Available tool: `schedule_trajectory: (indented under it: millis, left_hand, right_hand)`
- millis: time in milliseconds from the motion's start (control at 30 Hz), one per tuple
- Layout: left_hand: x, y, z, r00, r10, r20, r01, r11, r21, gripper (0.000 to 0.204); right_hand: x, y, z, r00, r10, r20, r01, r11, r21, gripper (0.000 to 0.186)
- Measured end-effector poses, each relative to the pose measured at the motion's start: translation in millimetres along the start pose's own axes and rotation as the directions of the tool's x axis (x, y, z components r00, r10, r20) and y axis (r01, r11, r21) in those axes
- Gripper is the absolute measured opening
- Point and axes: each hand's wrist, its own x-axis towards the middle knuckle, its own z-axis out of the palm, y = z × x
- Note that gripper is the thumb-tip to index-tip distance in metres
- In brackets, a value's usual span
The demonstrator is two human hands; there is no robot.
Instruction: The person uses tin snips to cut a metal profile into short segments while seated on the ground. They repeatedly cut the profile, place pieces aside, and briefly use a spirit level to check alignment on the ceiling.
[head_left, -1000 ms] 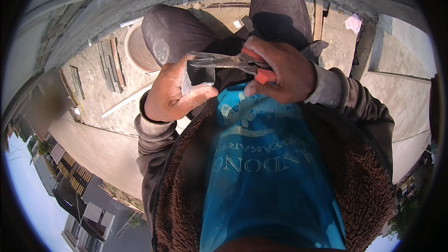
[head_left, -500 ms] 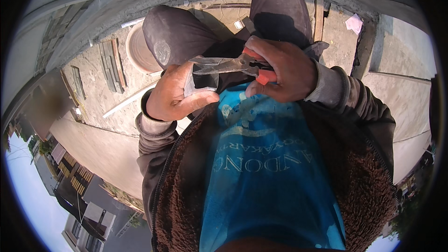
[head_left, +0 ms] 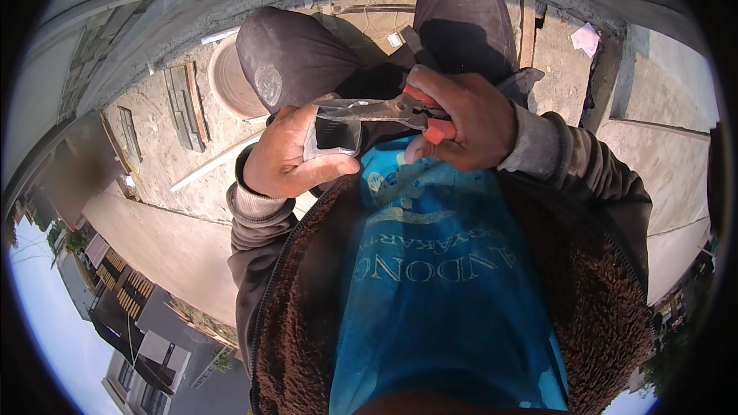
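Observation:
My left hand (head_left: 278, 154) is closed around a hollow, square-ended piece of silver metal profile (head_left: 355, 141), its dark opening facing right. The thumb lies along its lower wall. Tin snips (head_left: 388, 110) with worn grey blades and red grips are in my right hand (head_left: 471, 119), fingers wrapped round the handles. Their blades reach left to the upper wall of the profile and look nearly together there. How deep the metal sits between them I cannot tell. Both hands are above my lap, in front of a blue shirt (head_left: 438, 277).
A round tub (head_left: 224, 81) stands beyond my left knee. Dark strips (head_left: 183, 107) and a long white strip (head_left: 211, 163) lie on the concrete floor at left. A pinkish paper scrap (head_left: 586, 38) lies at far right, near a wooden strip (head_left: 526, 31). A wall runs along the far side.
The snips' blades, spread apart before, have come together along the profile's upper wall. My right hand has tightened on the grips and shifted slightly left. My left hand has hardly moved.

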Motion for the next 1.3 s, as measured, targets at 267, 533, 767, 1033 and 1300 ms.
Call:
schedule_trajectory:
  millis: [267, 533, 767, 1033, 1300]
  left_hand:
    - [-4, -5, 1, 0.994, -0.101, 0.045, 0.108, 0.970, -0.219, 0.064]
    - [-10, -5, -11, 0.992, -0.118, 0.051, 0.123, 0.987, -0.106, 0.072]
    - [-21, -20, -14, 0.999, -0.009, 0.047, 0.001, 0.984, 0.180, 0.085]
    - [8, -7, -6, 0.984, -0.070, 0.163, 0.116, 0.950, -0.290, 0.060]
    - [30, -14, -3, 0.978, -0.124, 0.166, 0.189, 0.859, -0.475, 0.045]
  right_hand:
    - [1, -2, -1, 1.000, -0.009, -0.027, 0.008, 0.999, -0.039, 0.060]
    - [-8, -3, -7, 0.999, 0.020, 0.043, -0.018, 0.999, -0.046, 0.058]
    - [-4, -4, -9, 0.991, 0.043, 0.130, -0.053, 0.996, 0.076, 0.057]
    - [-2, -8, -11, 0.948, 0.180, 0.263, -0.250, 0.931, 0.266, 0.056]
    - [-4, 3, 1, 0.963, 0.247, 0.104, -0.265, 0.938, 0.225, 0.049]
